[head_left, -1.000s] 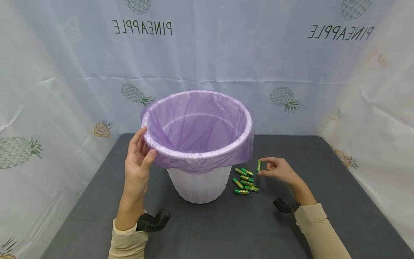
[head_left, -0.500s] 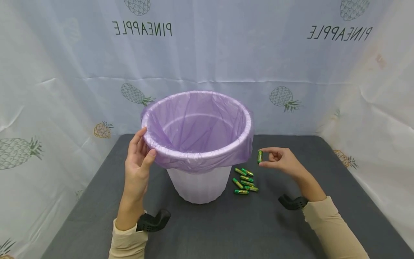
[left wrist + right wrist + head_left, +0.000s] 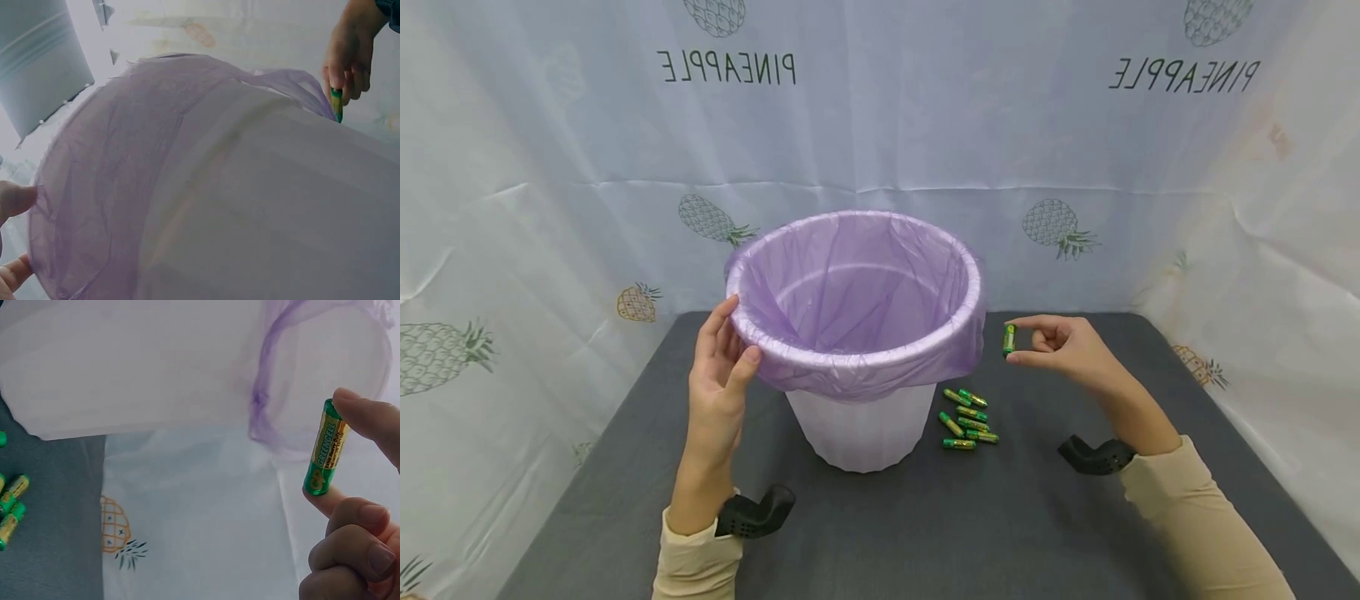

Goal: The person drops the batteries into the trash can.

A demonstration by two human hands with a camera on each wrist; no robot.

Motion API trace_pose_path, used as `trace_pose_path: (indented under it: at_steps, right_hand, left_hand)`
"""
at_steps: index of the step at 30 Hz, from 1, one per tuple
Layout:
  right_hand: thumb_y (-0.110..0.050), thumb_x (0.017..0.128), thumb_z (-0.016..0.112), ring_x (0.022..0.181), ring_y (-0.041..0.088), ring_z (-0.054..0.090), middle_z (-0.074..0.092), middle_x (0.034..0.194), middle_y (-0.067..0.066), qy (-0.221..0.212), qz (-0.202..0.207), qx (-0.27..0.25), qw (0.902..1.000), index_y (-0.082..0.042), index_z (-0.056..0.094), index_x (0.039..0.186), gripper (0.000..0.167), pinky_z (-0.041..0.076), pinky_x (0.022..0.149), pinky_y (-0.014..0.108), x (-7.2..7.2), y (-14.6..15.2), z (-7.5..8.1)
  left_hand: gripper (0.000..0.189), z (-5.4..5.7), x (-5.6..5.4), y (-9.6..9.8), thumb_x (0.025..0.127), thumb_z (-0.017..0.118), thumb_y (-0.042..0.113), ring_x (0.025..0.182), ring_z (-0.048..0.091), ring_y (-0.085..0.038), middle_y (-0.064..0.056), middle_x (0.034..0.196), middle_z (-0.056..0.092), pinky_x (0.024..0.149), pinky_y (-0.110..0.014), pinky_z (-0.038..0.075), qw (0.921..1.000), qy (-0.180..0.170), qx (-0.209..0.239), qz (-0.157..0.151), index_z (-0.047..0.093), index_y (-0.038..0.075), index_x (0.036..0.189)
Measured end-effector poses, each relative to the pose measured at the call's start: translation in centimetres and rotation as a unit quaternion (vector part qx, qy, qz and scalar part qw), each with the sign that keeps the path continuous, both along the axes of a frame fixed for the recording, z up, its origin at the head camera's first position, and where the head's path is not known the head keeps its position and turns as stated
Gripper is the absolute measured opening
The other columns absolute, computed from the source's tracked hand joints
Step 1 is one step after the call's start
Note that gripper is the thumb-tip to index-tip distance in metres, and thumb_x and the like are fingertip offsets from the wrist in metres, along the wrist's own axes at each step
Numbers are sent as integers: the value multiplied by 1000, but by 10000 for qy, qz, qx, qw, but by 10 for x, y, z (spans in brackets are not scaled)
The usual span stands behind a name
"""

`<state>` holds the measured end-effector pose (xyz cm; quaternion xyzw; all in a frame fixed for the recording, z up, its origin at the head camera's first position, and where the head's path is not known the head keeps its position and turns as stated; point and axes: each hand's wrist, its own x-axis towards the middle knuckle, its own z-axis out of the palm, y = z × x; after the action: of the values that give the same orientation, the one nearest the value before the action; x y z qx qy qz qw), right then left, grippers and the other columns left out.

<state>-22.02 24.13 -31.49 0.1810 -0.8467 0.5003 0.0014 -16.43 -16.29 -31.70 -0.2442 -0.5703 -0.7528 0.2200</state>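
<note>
A white trash can (image 3: 861, 429) stands on the table, its rim covered by a purple bag (image 3: 865, 379). At the near left of the rim my left hand (image 3: 718, 392) holds the can, thumb and fingertips on the bag-covered edge. My right hand (image 3: 1075, 350) pinches a green-and-gold battery (image 3: 1009, 340) upright between thumb and index finger, raised to the right of the can. In the right wrist view this battery (image 3: 326, 449) shows its printed label, and the other fingers are curled. Several matching batteries (image 3: 972, 424) lie on the table between can and right hand.
The dark table (image 3: 865, 533) carries the can and the loose batteries. A white curtain (image 3: 880, 125) with pineapple prints hangs behind and at both sides. Black wrist cameras (image 3: 756, 511) sit on both forearms.
My right hand has risen from beside the loose batteries and shifted slightly right, with the battery in its pinch. My left hand and the trash can have stayed in place.
</note>
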Motion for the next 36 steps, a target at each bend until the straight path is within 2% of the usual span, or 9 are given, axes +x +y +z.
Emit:
trace_pose_path:
  at_steps: [5,17,23,30,36]
  right_hand:
    - [-9,85,71,52,13,19,31,60,-11,36,-9,-65,10000,0,59,122,40,28,47,28,4,-2,14]
    - [-8,87,68,52,14,22,36,60,-13,128,-30,-361,9993,-22,63,117,33,28,48,30,16,-9,44]
    - [-7,87,69,53,13,27,39,61,-13,225,36,-512,9984,-18,64,120,36,29,52,32,16,-13,53]
    - [1,84,68,53,13,28,40,61,-11,403,271,-1017,9936,-17,68,115,36,25,53,34,15,-18,60]
    - [2,84,69,54,12,30,41,61,-11,511,356,-1154,9914,-16,68,114,35,26,52,32,15,-25,69]
  left_hand:
    - [54,-1,0,0,94,43,-5,133,42,-11,-4,148,37,107,-15,37,10000,5,-4,7,32,7,146]
    - [54,-1,0,0,94,43,-6,135,40,-11,-5,149,36,108,-14,36,9999,103,-6,-85,31,6,146]
    - [54,-1,0,0,95,43,-6,133,41,-11,-4,148,36,107,-14,37,9999,108,-19,-75,31,7,146]
    - [54,-2,0,1,95,42,-7,136,40,-9,-4,149,37,108,-14,35,9996,249,-28,-144,30,5,146]
    - [54,-2,-1,0,95,42,-6,135,41,-9,-3,148,38,108,-14,36,9998,194,15,-85,32,6,145]
